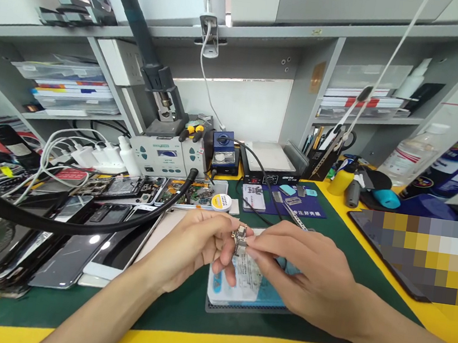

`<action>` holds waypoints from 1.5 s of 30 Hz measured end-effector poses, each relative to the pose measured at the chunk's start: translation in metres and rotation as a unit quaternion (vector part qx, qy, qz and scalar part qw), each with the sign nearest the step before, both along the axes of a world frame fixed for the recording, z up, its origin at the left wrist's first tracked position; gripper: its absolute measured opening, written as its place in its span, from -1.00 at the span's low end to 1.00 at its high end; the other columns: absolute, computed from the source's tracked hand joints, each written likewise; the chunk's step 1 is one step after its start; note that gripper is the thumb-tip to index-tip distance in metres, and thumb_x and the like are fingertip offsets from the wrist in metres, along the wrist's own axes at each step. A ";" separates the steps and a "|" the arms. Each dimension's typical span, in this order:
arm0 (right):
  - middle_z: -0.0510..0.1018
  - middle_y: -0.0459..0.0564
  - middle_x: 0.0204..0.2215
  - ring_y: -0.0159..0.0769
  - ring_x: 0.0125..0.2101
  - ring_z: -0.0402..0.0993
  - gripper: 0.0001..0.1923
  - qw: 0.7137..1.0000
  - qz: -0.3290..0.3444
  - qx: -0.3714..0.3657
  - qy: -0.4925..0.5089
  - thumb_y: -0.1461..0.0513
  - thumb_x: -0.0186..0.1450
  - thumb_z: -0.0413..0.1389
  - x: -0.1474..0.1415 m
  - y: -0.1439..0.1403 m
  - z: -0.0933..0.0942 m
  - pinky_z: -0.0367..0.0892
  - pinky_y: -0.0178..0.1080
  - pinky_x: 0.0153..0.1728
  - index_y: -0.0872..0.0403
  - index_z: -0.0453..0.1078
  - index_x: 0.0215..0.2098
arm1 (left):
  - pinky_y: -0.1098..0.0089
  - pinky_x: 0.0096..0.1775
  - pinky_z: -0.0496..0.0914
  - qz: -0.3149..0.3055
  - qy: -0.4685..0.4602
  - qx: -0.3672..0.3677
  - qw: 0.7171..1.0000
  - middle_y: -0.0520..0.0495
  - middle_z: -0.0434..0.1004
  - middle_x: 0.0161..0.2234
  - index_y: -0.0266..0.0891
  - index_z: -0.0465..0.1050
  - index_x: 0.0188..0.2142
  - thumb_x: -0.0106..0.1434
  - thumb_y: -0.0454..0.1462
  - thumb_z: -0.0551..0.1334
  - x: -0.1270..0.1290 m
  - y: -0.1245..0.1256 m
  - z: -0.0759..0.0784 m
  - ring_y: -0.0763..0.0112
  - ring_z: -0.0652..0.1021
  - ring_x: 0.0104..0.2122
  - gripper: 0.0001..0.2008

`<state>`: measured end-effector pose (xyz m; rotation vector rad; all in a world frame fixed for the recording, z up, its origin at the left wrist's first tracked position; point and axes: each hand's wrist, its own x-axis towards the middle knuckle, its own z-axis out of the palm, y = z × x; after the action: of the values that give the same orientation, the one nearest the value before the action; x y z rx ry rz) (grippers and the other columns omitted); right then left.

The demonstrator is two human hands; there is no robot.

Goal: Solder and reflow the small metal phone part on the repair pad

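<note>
My left hand (pixel 209 239) pinches a small phone circuit board (pixel 241 235) between thumb and fingers, just above the middle of the mat. My right hand (pixel 304 271) meets it from the other side. Its thumb and index fingertip close on the board's lower edge, where a grey metal piece shows. I cannot make out whether that piece is separate from the board. Below both hands lies a blue and white pad (pixel 247 286) with print on it, partly covered by the fingers. A green mat (pixel 176 316) spreads under everything.
Several phones (pixel 71 246) and stripped housings crowd the left. A thick black hose (pixel 120 230) arches over them from a hot-air station (pixel 167 155). Behind the hands are a round yellow-labelled tin (pixel 221 202), tweezers (pixel 294 217) and a purple mat (pixel 313 205). Bottles (pixel 415 154) stand back right.
</note>
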<state>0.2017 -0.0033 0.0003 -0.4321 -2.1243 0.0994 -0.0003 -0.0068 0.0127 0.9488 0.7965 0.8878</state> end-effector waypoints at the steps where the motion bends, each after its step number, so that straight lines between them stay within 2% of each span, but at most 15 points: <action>1: 0.64 -0.02 -0.35 -0.33 -0.35 0.54 -0.81 1.000 0.002 -0.007 0.003 0.46 0.33 0.19 0.000 0.000 0.000 0.43 -0.31 -0.37 0.13 0.44 -0.14 | 0.33 -0.52 0.53 -0.005 -0.013 -0.006 1.000 0.02 0.35 -0.72 -0.35 0.49 -0.56 0.32 -0.28 0.19 0.000 0.001 0.000 0.48 0.37 -0.72 -0.67; 7: 0.56 -0.09 -0.45 -0.41 -0.47 0.43 -0.87 0.998 -0.015 -0.062 0.011 0.40 0.35 0.19 0.002 -0.003 0.003 0.34 -0.33 -0.45 0.11 0.46 -0.16 | 0.28 -0.47 0.56 -0.026 -0.066 -0.021 0.997 -0.01 0.41 -0.66 -0.36 0.49 -0.53 0.36 -0.28 0.19 -0.002 0.002 0.001 0.51 0.38 -0.70 -0.67; 14: 0.55 -0.19 -0.43 -0.49 -0.49 0.42 -0.86 0.992 -0.031 -0.120 0.018 0.39 0.34 0.21 0.001 -0.004 0.004 0.35 -0.41 -0.40 0.05 0.42 -0.19 | 0.31 -0.44 0.58 -0.050 -0.086 -0.012 0.995 -0.01 0.46 -0.63 -0.39 0.56 -0.32 0.38 -0.27 0.21 -0.005 0.000 0.001 0.53 0.42 -0.68 -0.77; 21: 0.55 -0.19 -0.45 -0.47 -0.51 0.44 -0.90 0.991 -0.040 -0.130 0.012 0.36 0.36 0.19 0.001 -0.005 0.003 0.36 -0.39 -0.43 0.04 0.40 -0.23 | 0.33 -0.43 0.58 -0.052 -0.087 -0.009 0.995 0.00 0.48 -0.61 -0.37 0.53 -0.29 0.38 -0.26 0.24 -0.006 -0.001 0.002 0.54 0.43 -0.67 -0.81; 32: 0.62 -0.13 -0.36 -0.41 -0.41 0.57 -0.89 0.991 -0.040 -0.127 0.016 0.36 0.36 0.19 0.001 -0.006 0.002 0.41 -0.38 -0.39 0.02 0.39 -0.21 | 0.30 -0.42 0.58 -0.049 -0.073 0.001 0.996 -0.01 0.49 -0.59 -0.36 0.51 -0.25 0.39 -0.25 0.23 -0.007 -0.001 0.002 0.54 0.42 -0.66 -0.82; 35: 0.62 -0.13 -0.37 -0.42 -0.42 0.56 -0.88 0.991 -0.051 -0.122 0.021 0.36 0.36 0.19 0.000 -0.006 0.003 0.41 -0.38 -0.39 0.02 0.39 -0.21 | 0.32 -0.42 0.57 -0.030 -0.068 0.007 0.997 0.02 0.47 -0.59 -0.35 0.51 -0.26 0.37 -0.23 0.27 -0.006 -0.002 0.003 0.55 0.42 -0.65 -0.82; 40: 0.60 -0.14 -0.42 -0.39 -0.43 0.56 -0.85 0.989 -0.080 -0.109 0.065 0.37 0.33 0.20 -0.001 -0.006 0.002 0.43 -0.33 -0.39 0.02 0.36 -0.27 | 0.35 -0.37 0.56 0.044 -0.057 0.063 0.995 0.02 0.51 -0.49 -0.34 0.54 -0.31 0.29 -0.23 0.36 -0.005 -0.004 0.006 0.55 0.46 -0.59 -0.83; 42: 0.60 -0.12 -0.41 -0.35 -0.40 0.58 -0.84 0.988 -0.080 -0.097 0.084 0.39 0.31 0.20 -0.001 -0.005 0.002 0.44 -0.30 -0.36 0.02 0.35 -0.27 | 0.35 -0.34 0.55 0.065 -0.033 0.104 0.992 -0.02 0.57 -0.48 -0.32 0.56 -0.28 0.28 -0.22 0.37 -0.006 -0.006 0.005 0.48 0.53 -0.56 -0.84; 45: 0.57 -0.08 -0.39 -0.29 -0.35 0.58 -0.79 0.987 -0.075 -0.083 0.118 0.44 0.29 0.18 -0.002 -0.004 0.002 0.47 -0.24 -0.32 0.02 0.35 -0.24 | 0.36 -0.31 0.51 0.093 0.000 0.151 0.984 -0.01 0.57 -0.55 -0.27 0.57 -0.22 0.28 -0.21 0.37 -0.006 -0.007 0.002 0.38 0.60 -0.50 -0.83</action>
<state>0.1998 -0.0069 0.0024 -0.6455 -1.8516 0.2315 -0.0066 -0.0141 0.0142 1.1519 0.7714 1.1962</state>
